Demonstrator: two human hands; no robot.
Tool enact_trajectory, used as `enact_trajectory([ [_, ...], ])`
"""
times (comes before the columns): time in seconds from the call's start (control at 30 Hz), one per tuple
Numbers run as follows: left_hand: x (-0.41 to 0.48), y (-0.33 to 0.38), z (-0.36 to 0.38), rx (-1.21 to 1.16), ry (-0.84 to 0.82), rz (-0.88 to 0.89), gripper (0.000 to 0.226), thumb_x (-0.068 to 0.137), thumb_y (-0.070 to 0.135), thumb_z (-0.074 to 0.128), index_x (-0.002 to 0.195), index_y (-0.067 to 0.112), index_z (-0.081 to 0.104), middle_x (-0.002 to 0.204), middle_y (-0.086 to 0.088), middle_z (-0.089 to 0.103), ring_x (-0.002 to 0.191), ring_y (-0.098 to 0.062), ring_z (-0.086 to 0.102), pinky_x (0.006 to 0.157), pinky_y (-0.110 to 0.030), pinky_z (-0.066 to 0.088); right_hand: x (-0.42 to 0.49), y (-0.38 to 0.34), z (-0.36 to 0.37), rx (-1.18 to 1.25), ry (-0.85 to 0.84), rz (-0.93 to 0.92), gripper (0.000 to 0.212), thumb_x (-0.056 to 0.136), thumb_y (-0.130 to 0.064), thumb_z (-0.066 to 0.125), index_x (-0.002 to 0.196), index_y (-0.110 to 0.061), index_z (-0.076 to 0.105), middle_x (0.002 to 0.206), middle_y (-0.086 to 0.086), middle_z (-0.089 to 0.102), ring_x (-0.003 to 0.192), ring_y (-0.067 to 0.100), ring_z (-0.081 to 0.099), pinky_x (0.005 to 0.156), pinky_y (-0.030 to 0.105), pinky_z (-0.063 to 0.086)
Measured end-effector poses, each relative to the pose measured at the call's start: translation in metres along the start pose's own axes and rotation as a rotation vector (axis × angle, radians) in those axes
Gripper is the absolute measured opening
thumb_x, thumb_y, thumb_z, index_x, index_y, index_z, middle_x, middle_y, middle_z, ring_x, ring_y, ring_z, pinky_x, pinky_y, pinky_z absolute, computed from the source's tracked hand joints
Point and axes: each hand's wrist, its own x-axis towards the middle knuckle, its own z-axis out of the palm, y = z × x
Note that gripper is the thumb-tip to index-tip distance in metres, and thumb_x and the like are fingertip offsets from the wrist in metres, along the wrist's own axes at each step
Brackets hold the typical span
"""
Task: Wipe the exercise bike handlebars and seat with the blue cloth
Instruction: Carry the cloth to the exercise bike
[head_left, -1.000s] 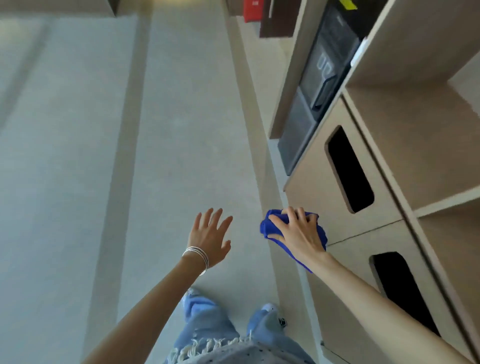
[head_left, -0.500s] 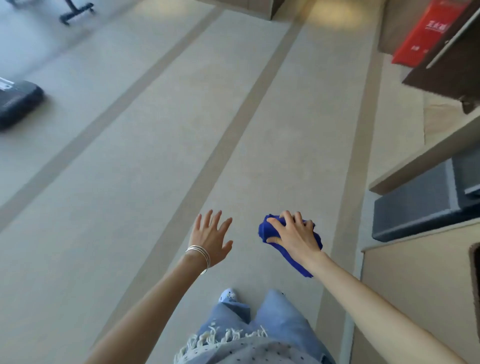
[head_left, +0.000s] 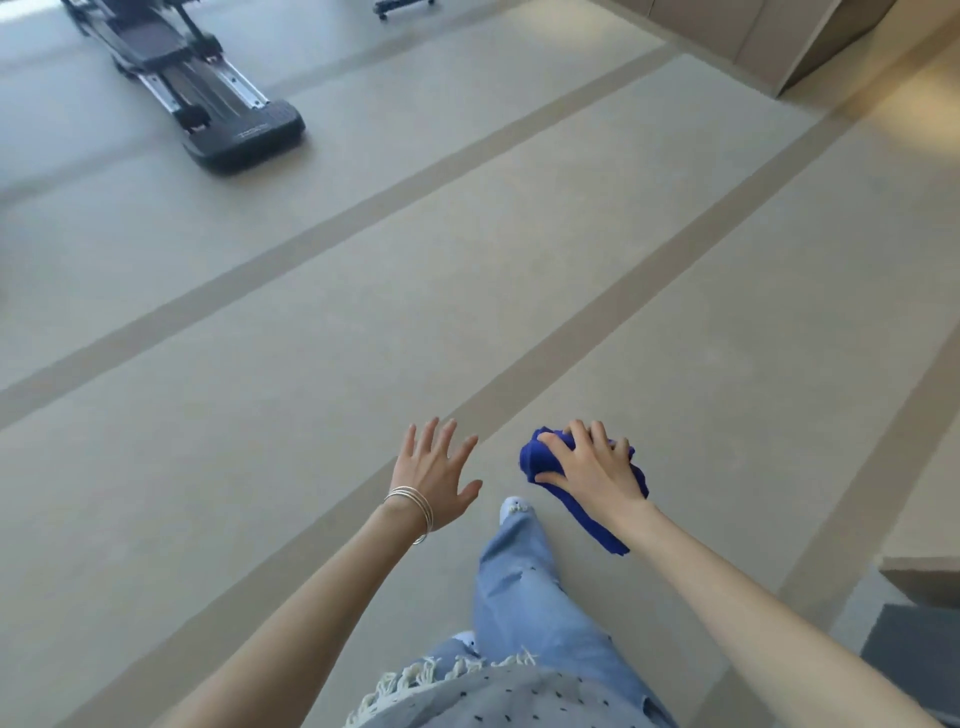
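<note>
The right hand (head_left: 592, 467) is held out in front of the body, back of the hand up, with its fingers and thumb curled over a bunched blue cloth (head_left: 537, 454). The cloth is gripped in the air above the floor (head_left: 270, 364), and a loose tail of it hangs down under the wrist. The left hand (head_left: 434, 475) is just beside it to the left, apart from the cloth, fingers straight and spread, holding nothing. Thin silver bangles (head_left: 413, 506) circle the left wrist.

Below the hands a leg in light blue jeans (head_left: 519, 571) steps forward, with the pale toe of a shoe (head_left: 513, 505) showing at its end. A fringed, dotted top (head_left: 467, 691) fills the bottom edge.

The floor is beige with darker bands running diagonally across it. Well apart, at the upper left, a long black exercise machine (head_left: 208, 98) with metal rails lies low on the floor. A wheeled base (head_left: 402, 6) shows at the top edge. Light wooden cabinet panels (head_left: 779, 36) stand at the upper right, and a grey block (head_left: 914, 649) under a wooden edge shows at the lower right
</note>
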Motion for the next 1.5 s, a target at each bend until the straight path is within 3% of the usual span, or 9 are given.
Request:
enact_trajectory([
  [0.37,0.146,-0.025,-0.076,-0.058,0.056,-0.14,0.063,0.09,0.055,0.034,0.146,0.029,0.021,0.156,-0.006,0.017,0.145,-0.029,0.006,0.117,-0.048,0.003,0.178,0.067,-0.065,-0.023,0.062,-0.097,0.051,0.091,-0.06,0.037,0.128,-0.024,0.038,0.12,0.006,0.045,0.106,0.027,0.041,0.077,0.041,0.038],
  [0.63,0.21,-0.075,-0.099,-0.083,0.018,-0.231,0.063,0.091,0.054,0.034,0.147,0.03,0.018,0.157,-0.006,0.014,0.146,-0.03,0.004,0.117,-0.049,0.001,0.278,0.068,-0.096,-0.025,0.083,-0.185,0.052,0.09,-0.058,0.04,0.129,-0.023,0.039,0.12,0.006,0.046,0.106,0.027,0.042,0.077,0.039,0.038],
  [0.8,0.256,-0.132,-0.111,-0.092,-0.003,-0.239,0.063,0.092,0.053,0.034,0.147,0.03,0.016,0.158,-0.006,0.012,0.146,-0.03,0.002,0.117,-0.049,0.001,0.355,0.051,-0.117,0.157,0.094,-0.172,0.053,0.088,-0.051,0.053,0.125,-0.015,0.043,0.122,0.001,0.05,0.108,0.023,0.047,0.084,0.038,0.044],
  [0.93,0.298,-0.185,-0.138,-0.113,0.04,-0.232,0.062,0.092,0.052,0.035,0.147,0.029,0.017,0.158,-0.006,0.013,0.146,-0.03,0.002,0.118,-0.048,0.001,0.413,0.033,-0.15,0.551,0.109,-0.245,0.041,0.08,-0.031,0.071,0.11,-0.011,0.054,0.111,0.002,0.058,0.099,0.024,0.054,0.081,0.039,0.045],
  [1.1,0.342,-0.25,-0.174,-0.116,0.12,-0.185,0.062,0.091,0.052,0.036,0.146,0.029,0.019,0.157,-0.004,0.015,0.146,-0.028,0.003,0.117,-0.047,0.001,0.48,0.007,-0.191,0.886,0.152,-0.163,0.033,0.071,-0.022,0.08,0.099,-0.016,0.063,0.093,-0.008,0.063,0.087,0.015,0.059,0.076,0.025,0.045],
  [1.4,0.404,-0.33,-0.209,-0.121,0.164,-0.189,0.061,0.09,0.05,0.039,0.145,0.028,0.023,0.156,-0.005,0.019,0.146,-0.029,0.005,0.117,-0.047,0.0,0.575,-0.013,-0.23,0.807,0.266,-0.376,0.037,0.064,0.001,0.077,0.098,-0.006,0.063,0.101,0.005,0.06,0.091,0.02,0.059,0.081,0.019,0.043],
  [1.5,0.431,-0.344,-0.215,-0.111,0.155,-0.181,0.063,0.089,0.05,0.039,0.146,0.029,0.022,0.156,-0.004,0.02,0.145,-0.028,0.006,0.117,-0.047,0.0,0.606,-0.011,-0.232,0.888,0.232,-0.402,0.039,0.063,0.009,0.073,0.098,-0.003,0.063,0.099,0.006,0.059,0.09,0.02,0.057,0.081,0.026,0.047],
])
